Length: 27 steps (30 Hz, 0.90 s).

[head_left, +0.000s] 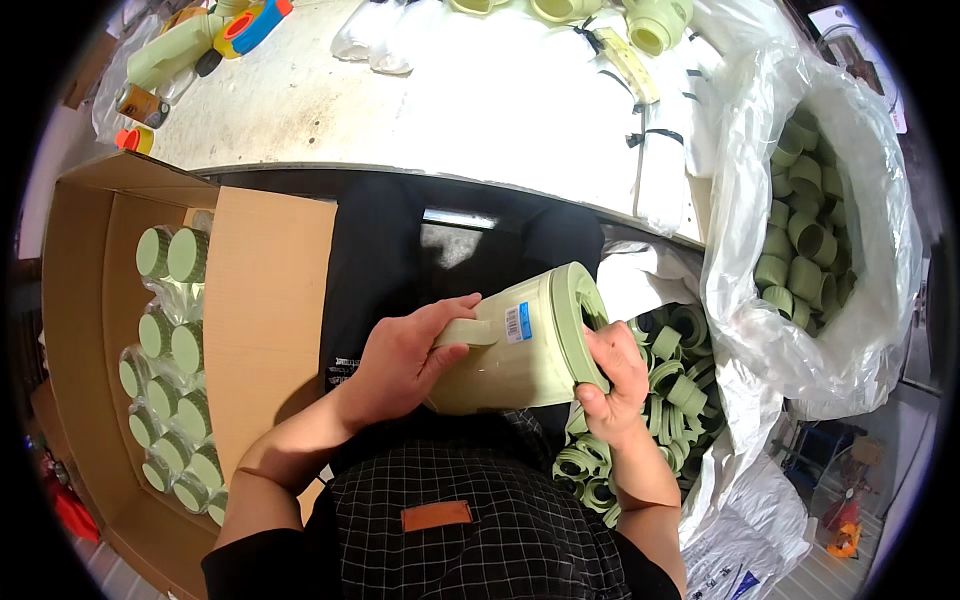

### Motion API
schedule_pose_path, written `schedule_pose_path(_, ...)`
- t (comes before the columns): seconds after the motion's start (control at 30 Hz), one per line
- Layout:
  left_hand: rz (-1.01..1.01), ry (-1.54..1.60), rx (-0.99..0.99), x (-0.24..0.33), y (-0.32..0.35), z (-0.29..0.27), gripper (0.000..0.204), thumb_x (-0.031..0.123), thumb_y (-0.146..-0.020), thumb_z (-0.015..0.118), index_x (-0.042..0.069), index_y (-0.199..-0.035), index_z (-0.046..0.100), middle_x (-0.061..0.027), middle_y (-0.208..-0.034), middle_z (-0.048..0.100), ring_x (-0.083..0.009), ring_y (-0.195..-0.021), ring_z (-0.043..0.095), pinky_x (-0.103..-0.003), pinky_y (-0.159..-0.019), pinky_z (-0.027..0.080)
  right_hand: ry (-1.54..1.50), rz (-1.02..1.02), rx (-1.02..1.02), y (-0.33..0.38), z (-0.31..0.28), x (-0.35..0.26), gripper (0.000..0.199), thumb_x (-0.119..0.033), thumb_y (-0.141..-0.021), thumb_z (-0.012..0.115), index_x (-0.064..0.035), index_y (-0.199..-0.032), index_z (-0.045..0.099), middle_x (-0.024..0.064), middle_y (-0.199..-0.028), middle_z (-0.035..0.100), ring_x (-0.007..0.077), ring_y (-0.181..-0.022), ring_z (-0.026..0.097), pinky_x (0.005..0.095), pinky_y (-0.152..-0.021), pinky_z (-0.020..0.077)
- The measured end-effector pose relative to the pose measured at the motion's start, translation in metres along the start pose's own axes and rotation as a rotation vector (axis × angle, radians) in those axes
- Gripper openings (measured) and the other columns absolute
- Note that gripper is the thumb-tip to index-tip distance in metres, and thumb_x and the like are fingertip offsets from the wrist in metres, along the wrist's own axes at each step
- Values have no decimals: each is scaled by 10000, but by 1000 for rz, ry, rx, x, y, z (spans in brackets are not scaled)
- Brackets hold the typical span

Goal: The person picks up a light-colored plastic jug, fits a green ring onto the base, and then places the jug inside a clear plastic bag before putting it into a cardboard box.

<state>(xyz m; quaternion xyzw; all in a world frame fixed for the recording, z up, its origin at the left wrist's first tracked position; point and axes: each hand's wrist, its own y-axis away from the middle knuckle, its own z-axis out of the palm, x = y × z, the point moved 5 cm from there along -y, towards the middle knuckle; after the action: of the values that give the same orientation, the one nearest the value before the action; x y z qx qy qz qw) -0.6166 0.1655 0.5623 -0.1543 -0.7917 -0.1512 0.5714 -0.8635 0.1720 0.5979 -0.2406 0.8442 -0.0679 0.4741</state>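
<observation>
A pale green plastic jug lies tilted on its side above my lap, its rim end pointing right. On its upper side is a small blue and white label. My left hand is closed round the jug's handle. At the other end my right hand grips the darker green rim, with its fingers over the edge and partly inside. The inside of the jug is mostly hidden from me.
To my left stands an open cardboard box of wrapped green-topped containers. At right, a clear plastic bag holds green cylindrical parts; below it is a sack of green parts. The white table lies ahead.
</observation>
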Motion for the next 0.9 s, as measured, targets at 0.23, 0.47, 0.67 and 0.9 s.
schedule_pose_path(0.23, 91, -110, 16, 13, 13, 5, 332, 175, -931, 648, 1, -1201, 563, -224, -1391, 562, -406, -1117, 649, -391, -903, 550, -187, 208, 150, -46, -61, 62, 779, -607, -1041, 251, 62, -1170, 627, 151, -1049, 679, 236, -978, 632, 397, -947, 471)
schedule_pose_path(0.47, 191, -292, 116, 22, 16, 18, 431, 196, -812, 749, 45, -1172, 564, -171, -1387, 577, -344, -931, 687, -395, -718, 554, -426, 653, -397, -45, 30, 89, 809, -595, -1049, 237, 49, -1051, 727, 150, -923, 738, 215, -882, 674, 326, -890, 509)
schedule_pose_path(0.67, 538, -284, 281, 28, -97, -24, 105, 76, -827, 707, 25, -905, 660, -119, -899, 670, -328, -786, 593, -374, -713, 481, -455, 646, -394, -67, 27, 108, 766, -582, -1045, 284, 49, -1004, 716, 126, -903, 727, 195, -841, 676, 314, -826, 529)
schedule_pose_path(0.9, 389, -472, 361, -89, -263, -11, 84, 63, -810, 698, 24, -781, 629, -106, -770, 589, -312, -757, 568, -408, -711, 458, -461, 469, -258, -76, 28, 119, 585, -409, -1084, 364, 51, -952, 701, 113, -845, 713, 186, -803, 665, 314, -778, 523)
